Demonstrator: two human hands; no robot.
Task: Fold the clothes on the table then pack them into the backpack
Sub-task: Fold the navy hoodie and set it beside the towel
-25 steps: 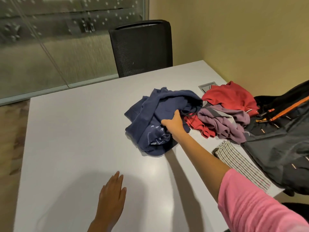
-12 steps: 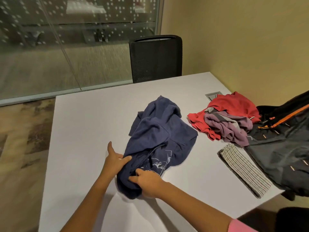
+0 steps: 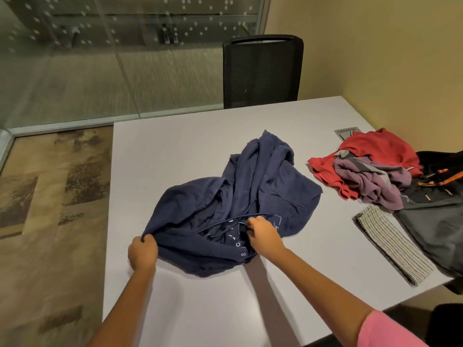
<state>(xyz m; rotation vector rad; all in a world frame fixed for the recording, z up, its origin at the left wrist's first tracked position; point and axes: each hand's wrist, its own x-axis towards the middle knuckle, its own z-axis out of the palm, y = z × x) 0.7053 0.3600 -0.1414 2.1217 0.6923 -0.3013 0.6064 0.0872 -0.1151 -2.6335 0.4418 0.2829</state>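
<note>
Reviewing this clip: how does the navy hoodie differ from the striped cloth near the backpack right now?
The navy hoodie lies crumpled and unfolded; the striped cloth lies flat as a neat folded strip. The hoodie is plain dark blue with white print; the striped cloth is pale with thin dark stripes. The left hand and right hand both grip the hoodie; nothing touches the striped cloth. The hoodie covers far more of the table. Both rest on the table, outside the backpack.
</note>
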